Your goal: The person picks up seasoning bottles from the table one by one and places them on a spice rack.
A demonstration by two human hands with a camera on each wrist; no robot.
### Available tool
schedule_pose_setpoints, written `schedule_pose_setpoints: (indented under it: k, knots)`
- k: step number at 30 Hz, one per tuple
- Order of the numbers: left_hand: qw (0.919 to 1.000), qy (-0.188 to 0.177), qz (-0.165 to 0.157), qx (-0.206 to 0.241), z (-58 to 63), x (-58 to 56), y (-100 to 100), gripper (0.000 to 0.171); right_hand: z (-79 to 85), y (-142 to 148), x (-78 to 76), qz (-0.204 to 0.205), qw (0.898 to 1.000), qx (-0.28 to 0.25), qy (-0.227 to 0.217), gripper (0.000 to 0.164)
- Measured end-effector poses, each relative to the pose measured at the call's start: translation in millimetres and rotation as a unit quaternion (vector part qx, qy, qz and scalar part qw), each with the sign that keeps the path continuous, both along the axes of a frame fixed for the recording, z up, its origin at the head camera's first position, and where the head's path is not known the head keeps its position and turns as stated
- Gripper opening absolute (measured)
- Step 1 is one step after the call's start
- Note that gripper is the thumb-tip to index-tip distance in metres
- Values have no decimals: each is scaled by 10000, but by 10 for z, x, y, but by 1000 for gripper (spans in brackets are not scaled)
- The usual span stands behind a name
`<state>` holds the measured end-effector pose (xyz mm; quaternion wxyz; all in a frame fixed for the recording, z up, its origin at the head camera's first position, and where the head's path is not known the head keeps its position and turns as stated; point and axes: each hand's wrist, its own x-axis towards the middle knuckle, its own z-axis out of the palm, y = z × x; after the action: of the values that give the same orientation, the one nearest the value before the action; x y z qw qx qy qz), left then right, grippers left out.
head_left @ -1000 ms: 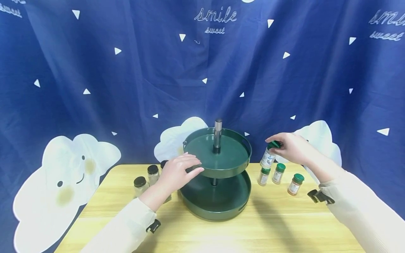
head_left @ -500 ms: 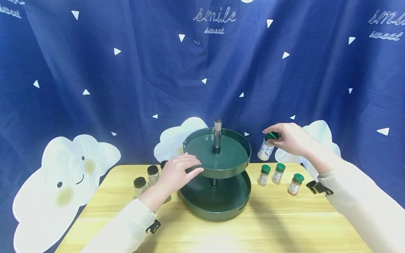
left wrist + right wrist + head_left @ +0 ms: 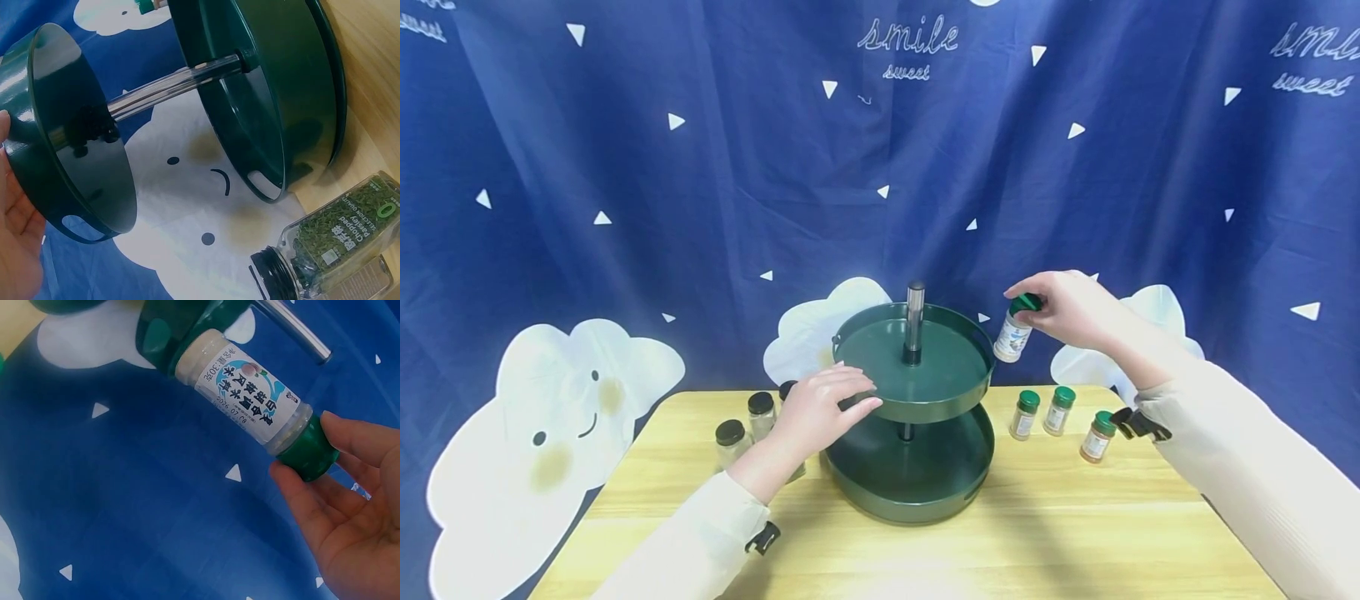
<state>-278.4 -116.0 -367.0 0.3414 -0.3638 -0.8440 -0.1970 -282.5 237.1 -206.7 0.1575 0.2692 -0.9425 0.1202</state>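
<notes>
A two-tier dark green round tray [image 3: 917, 410] with a metal centre post stands mid-table. My left hand [image 3: 820, 410] touches the left side of its upper tier, fingers relaxed at the rim. In the left wrist view, that hand's fingers [image 3: 17, 212] lie against the tier's outer wall. My right hand [image 3: 1075, 310] pinches a spice jar [image 3: 1011, 339] by its green lid, thumb and fingertips around the cap. The jar hangs tilted in the air, just right of the upper tier's rim. Its white label with blue print faces the right wrist camera [image 3: 247, 390].
Three smaller green-lidded spice jars [image 3: 1024, 415] stand on the table right of the tray. Several black-lidded jars [image 3: 731, 442] are at the left, partly hidden by my left arm; one, a chopped parsley jar [image 3: 347, 228], shows its label. A blue curtain [image 3: 722, 167] hangs behind.
My right hand has lifted the spice jar up from above the smaller jars and carried it left to the upper tier's rim. The left hand has stayed in place.
</notes>
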Motion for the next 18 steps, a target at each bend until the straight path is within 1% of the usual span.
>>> schedule_pose_setpoints:
  k: [4,11,18]
  knots:
    - [10000,2,-3,10,4,2,1,28,23,-79,-20,49,10000,-22,20,30]
    - [9998,92,-95,128,-3,-7,-9,27,38,-192,-81,-21,10000,-70,5,29]
    - [9999,46,-85,80,-17,-18,-1,27,37,-247,-121,29,10000,-78,-1,29]
